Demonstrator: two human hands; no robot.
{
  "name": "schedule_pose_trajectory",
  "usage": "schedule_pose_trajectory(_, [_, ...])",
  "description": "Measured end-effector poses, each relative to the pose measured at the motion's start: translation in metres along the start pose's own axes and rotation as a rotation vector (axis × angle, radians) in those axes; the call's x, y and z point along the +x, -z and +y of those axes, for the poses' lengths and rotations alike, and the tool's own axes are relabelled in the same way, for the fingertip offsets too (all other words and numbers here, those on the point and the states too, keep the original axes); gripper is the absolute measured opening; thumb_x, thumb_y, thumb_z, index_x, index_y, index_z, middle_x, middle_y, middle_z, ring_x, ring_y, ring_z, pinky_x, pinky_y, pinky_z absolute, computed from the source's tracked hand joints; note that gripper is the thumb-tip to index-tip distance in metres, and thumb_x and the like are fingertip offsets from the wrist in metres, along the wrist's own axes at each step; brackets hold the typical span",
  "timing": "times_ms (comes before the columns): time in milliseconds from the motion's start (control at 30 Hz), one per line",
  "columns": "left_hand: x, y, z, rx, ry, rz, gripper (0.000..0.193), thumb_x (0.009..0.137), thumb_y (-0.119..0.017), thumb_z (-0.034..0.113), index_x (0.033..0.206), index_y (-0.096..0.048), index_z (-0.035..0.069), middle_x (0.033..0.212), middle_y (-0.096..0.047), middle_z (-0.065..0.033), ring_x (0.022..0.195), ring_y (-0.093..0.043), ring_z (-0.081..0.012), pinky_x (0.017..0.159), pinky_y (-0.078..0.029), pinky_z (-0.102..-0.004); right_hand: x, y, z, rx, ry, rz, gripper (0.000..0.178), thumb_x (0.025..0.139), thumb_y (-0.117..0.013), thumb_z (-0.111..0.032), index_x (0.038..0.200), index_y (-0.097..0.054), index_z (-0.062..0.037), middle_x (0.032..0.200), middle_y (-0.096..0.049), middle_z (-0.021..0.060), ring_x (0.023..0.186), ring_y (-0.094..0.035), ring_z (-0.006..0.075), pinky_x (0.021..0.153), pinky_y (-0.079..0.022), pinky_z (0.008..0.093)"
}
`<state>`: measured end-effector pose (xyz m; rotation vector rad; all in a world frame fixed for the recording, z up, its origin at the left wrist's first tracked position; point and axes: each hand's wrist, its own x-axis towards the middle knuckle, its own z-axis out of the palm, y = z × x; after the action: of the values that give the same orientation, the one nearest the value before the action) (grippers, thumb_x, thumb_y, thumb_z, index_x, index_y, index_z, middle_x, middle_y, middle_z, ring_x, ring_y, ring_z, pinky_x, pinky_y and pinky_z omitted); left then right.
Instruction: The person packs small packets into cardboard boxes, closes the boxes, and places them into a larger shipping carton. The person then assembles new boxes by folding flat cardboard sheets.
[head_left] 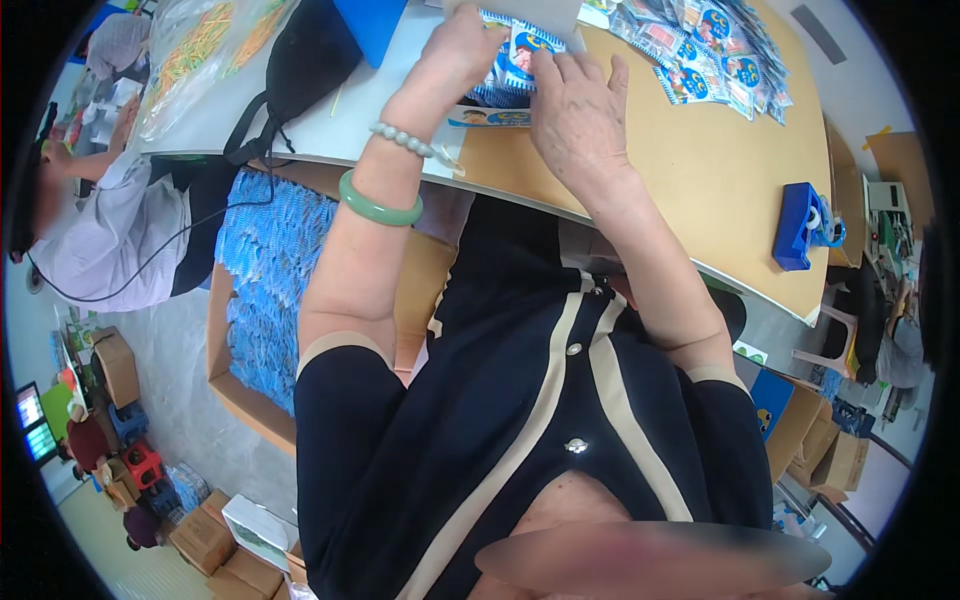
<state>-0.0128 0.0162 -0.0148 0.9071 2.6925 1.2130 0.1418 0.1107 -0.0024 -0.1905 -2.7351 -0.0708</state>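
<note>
Small blue-and-white printed packets point(522, 52) stand in an open box point(490, 117) at the table's near edge, between my two hands. My left hand point(465, 48) comes over the box's left side, its thumb against the packets and its other fingers curled at the far side, partly hidden. My right hand point(583, 112) lies palm down at the box's right side, fingers bent over the packets' edge and the little finger apart. A beaded bracelet point(402, 139) and a green bangle point(380, 203) circle my left forearm.
A heap of similar packets point(715, 60) lies at the far right of the table point(690, 180). A blue tape dispenser point(797, 228) stands near its right edge. At left are a black bag point(310, 60) and a clear bag point(195, 60). A carton of blue packets point(270, 290) sits below, beside another person point(120, 230).
</note>
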Motion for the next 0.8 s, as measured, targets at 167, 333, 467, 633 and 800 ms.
schedule_pose_trajectory(167, [-0.026,-0.004,0.026,0.444,0.095,-0.073,0.054,0.092,-0.062,0.037,0.122,-0.054,-0.006,0.110,-0.065,-0.0283,0.104,-0.064,-0.0374,0.087,-0.051,-0.0415,0.004,0.004,0.001,-0.173,-0.003,-0.322,0.036,0.092,-0.059,-0.022,0.122,-0.051,-0.0048,0.120,-0.059,0.0127,0.119,-0.052,0.0283,0.107,-0.027,0.0592])
schedule_pose_trajectory(333, [-0.046,0.012,0.030,0.257,-0.329,0.439,0.023,0.088,-0.058,0.014,0.106,-0.056,-0.001,0.092,-0.063,-0.0251,0.089,-0.062,-0.0448,0.081,-0.049,-0.0493,-0.011,0.014,0.007,0.023,0.054,-0.006,0.034,0.092,-0.060,-0.023,0.119,-0.055,-0.0051,0.124,-0.057,0.0139,0.118,-0.053,0.0292,0.106,-0.030,0.0554])
schedule_pose_trajectory(467, [-0.040,0.035,0.006,0.245,-0.413,0.594,0.031,0.086,-0.062,0.020,0.109,-0.057,-0.001,0.097,-0.064,-0.0208,0.094,-0.063,-0.0369,0.083,-0.049,-0.0449,-0.006,0.013,0.006,0.071,0.010,0.199,0.033,0.091,-0.061,-0.027,0.115,-0.059,-0.0043,0.126,-0.056,0.0140,0.121,-0.051,0.0297,0.106,-0.030,0.0548])
schedule_pose_trajectory(633, [-0.040,0.021,-0.017,-0.498,0.113,-0.024,0.055,0.091,-0.067,0.032,0.127,-0.050,-0.005,0.118,-0.064,-0.0165,0.108,-0.063,-0.0220,0.092,-0.049,-0.0358,-0.003,-0.003,0.017,0.008,-0.106,0.147,0.033,0.091,-0.063,-0.029,0.112,-0.063,-0.0042,0.130,-0.055,0.0152,0.123,-0.050,0.0305,0.102,-0.034,0.0515])
schedule_pose_trajectory(800, [-0.051,0.015,0.004,-0.791,0.214,-0.223,0.046,0.090,-0.069,0.020,0.122,-0.052,-0.008,0.114,-0.065,-0.0130,0.102,-0.063,-0.0180,0.088,-0.050,-0.0313,-0.018,-0.004,0.038,0.252,-0.163,0.379,0.032,0.092,-0.062,-0.025,0.117,-0.062,-0.0059,0.126,-0.059,0.0178,0.114,-0.056,0.0290,0.094,-0.044,0.0396])
